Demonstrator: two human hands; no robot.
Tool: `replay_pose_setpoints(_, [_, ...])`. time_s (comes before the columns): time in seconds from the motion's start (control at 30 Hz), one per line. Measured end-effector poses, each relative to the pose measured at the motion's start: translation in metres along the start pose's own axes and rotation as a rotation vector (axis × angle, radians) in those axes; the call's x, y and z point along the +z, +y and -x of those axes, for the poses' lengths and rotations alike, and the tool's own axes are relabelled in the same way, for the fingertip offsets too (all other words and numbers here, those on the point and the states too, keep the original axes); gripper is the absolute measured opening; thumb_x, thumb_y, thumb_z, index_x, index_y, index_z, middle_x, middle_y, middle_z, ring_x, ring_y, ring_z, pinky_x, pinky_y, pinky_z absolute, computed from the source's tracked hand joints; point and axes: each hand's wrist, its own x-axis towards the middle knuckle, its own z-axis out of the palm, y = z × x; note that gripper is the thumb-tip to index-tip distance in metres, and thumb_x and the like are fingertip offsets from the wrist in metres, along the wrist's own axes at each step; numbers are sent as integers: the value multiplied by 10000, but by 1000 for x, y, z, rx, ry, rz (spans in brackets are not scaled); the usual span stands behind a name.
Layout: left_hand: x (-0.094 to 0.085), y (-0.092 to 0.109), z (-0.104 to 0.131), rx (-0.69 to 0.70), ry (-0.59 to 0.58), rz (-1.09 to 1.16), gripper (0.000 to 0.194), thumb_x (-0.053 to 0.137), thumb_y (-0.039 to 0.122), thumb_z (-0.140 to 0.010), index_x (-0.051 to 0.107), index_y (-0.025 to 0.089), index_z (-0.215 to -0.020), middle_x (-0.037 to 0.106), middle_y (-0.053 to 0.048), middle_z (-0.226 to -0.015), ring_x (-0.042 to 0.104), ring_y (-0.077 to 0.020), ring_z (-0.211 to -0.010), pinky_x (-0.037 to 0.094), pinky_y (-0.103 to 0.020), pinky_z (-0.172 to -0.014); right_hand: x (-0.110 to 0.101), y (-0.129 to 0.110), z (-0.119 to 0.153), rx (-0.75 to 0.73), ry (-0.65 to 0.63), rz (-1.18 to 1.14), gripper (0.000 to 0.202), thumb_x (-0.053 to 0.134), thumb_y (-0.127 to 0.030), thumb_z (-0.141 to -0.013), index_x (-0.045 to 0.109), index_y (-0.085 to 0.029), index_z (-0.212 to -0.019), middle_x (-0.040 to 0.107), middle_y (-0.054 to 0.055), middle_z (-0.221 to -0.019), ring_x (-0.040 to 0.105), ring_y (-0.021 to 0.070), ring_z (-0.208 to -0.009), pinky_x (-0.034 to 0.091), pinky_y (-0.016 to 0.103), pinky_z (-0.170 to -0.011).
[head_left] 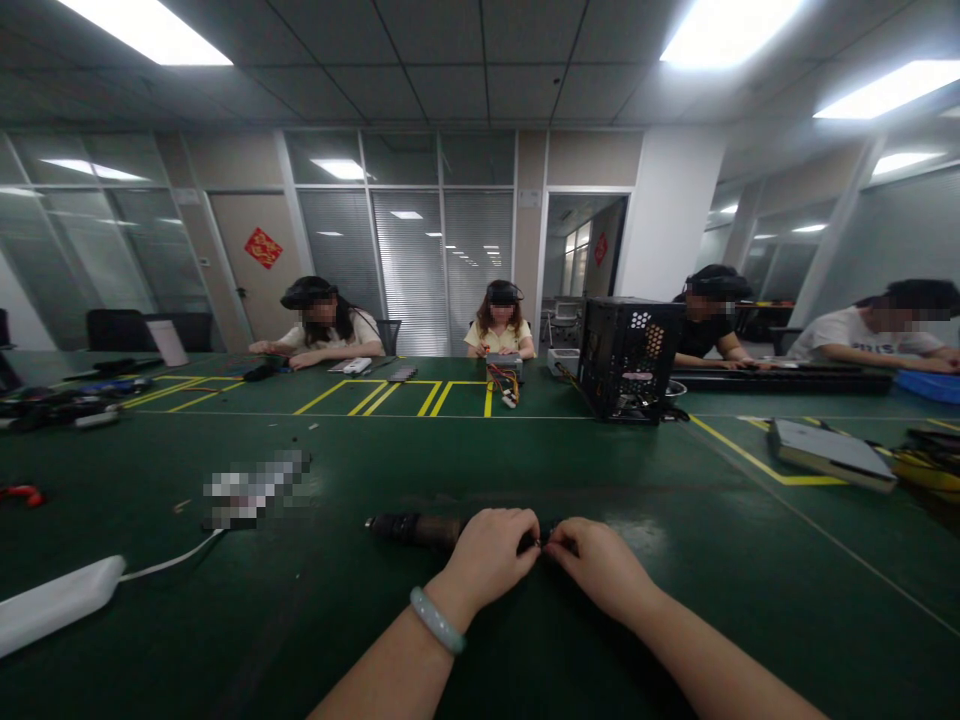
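Fingers, L hand [491,555] / R hand [600,565]: pinched tog., hold unclr | forearms converging | by dk tool [424,531]

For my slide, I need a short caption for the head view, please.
Left hand and right hand close together at a dark tool on a green table.

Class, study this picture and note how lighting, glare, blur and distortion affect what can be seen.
Head view: ceiling light panels blown out; soft glare on the green tabletop, right of the hands; dark cylindrical tool dim, little detail; wide-angle stretching towards the edges; faces and a patch on the table pixelated; small parts at the fingertips too unclear to identify.
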Motion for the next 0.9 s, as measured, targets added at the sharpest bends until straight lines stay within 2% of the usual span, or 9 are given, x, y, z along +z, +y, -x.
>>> replay_pose_setpoints(0.4, [1,2,-1,-16,-23,-1,91,625,302,-872,606,246,-942,654,16,-946,605,-183,-907,427,-323,-809,-2,-3,-1,54,-24,-79,181,570,-330,-875,714,-235,-822,707,-8,-814,624,148,-724,366,234,-604])
replay_pose_setpoints(0.57, [0,1,0,-25,-10,20,200,660,317,-836,597,272,-1021,650,22,-993,598,-188,-950,423,-333,-860,0,1,-2,85,-32,-99,195,576,-343,-875,717,-228,-804,704,-1,-781,624,150,-701,356,236,-591])
replay_pose_setpoints(0.77, [2,1,1,-34,-5,34,101,604,266,-864,607,258,-965,655,22,-972,605,-178,-932,430,-323,-852,-1,0,-2,79,-38,-120,183,581,-344,-874,716,-233,-819,709,-4,-803,625,150,-710,362,232,-592])
replay_pose_setpoints(0.9, [1,2,0,-28,0,34,115,585,261,-874,604,262,-988,659,19,-985,608,-177,-936,426,-324,-856,-1,1,-2,76,-45,-136,197,567,-345,-883,714,-226,-824,709,1,-810,629,151,-715,369,232,-600])
